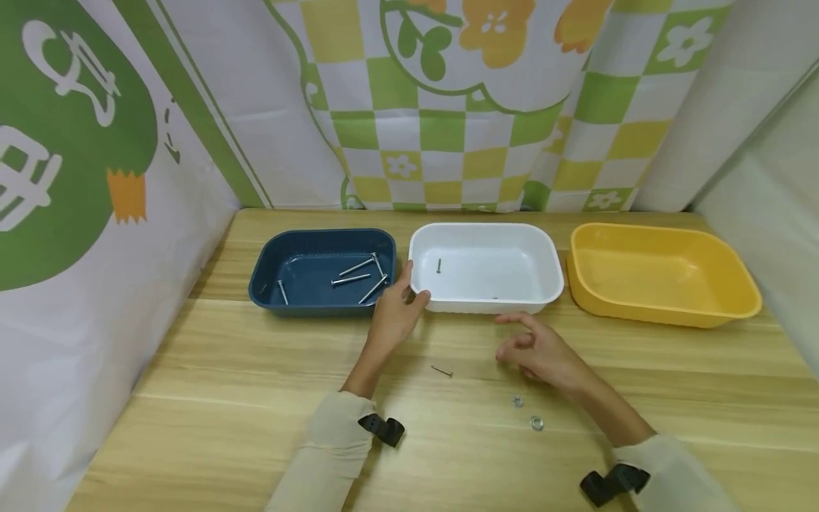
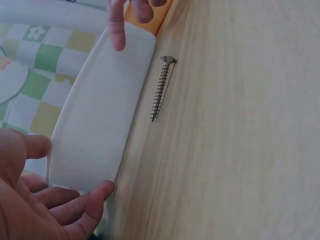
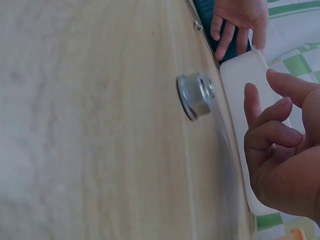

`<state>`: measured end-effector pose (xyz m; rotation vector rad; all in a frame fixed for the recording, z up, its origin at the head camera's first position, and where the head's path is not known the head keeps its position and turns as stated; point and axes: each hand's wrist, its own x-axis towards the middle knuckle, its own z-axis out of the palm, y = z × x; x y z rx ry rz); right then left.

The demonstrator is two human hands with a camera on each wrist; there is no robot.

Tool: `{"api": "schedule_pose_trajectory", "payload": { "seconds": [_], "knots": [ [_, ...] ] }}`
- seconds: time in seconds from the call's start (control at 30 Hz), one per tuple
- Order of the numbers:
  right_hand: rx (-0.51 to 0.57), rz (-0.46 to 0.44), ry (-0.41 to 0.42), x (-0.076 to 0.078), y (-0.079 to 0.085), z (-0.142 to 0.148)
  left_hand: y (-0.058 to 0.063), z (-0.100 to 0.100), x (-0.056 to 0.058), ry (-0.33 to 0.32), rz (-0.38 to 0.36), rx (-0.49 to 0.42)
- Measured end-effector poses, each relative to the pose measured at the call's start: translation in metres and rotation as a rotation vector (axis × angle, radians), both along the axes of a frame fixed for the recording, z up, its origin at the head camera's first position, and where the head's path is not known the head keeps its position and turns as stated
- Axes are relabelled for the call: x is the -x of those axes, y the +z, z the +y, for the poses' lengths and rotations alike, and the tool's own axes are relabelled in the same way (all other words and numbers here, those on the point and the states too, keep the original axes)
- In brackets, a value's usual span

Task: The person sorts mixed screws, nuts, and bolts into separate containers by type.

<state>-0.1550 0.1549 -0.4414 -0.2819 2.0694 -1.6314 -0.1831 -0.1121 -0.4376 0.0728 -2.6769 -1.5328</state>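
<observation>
My left hand (image 1: 393,313) touches the left end of the white tray (image 1: 486,304), its fingers fairly straight along that end and the near corner. Close to the tray's front edge hovers my right hand (image 1: 544,355), with the index finger extended, the others loosely bent, and nothing visible in it. A small screw (image 1: 439,266) lies in the white tray, along with a tiny dark speck too small to identify. On the table between the hands is another screw (image 2: 160,90), threaded and flat-headed. Two metal nuts (image 1: 537,424) lie below the right hand; they look blurred in the right wrist view.
Left of the white tray stands a dark blue tray (image 1: 320,310) with several long bolts (image 1: 351,279) inside. A yellow tray (image 1: 665,313) stands to the right. All rest on a wooden table (image 1: 211,398), with a patterned curtain (image 1: 441,135) behind.
</observation>
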Motion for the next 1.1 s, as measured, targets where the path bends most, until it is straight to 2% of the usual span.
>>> {"api": "schedule_pose_trajectory", "payload": {
  "seconds": [0.2,0.47,0.67,0.97,1.1],
  "knots": [
    [-0.002,-0.003,-0.008,-0.002,-0.002,-0.011,0.0,0.002,0.001,-0.012,-0.003,-0.012],
    [-0.08,0.021,0.065,-0.004,-0.005,-0.021,-0.003,0.001,0.001,0.004,-0.01,-0.018],
    [-0.061,0.063,0.094,-0.005,-0.005,-0.031,-0.001,0.001,0.002,0.003,0.004,-0.017],
    [-0.119,0.099,0.059,-0.009,-0.009,-0.044,-0.001,0.0,0.001,0.003,0.002,-0.01],
    [-0.123,0.107,0.072,-0.01,-0.009,-0.05,-0.001,0.0,0.001,0.01,-0.001,-0.004]
  ]
}}
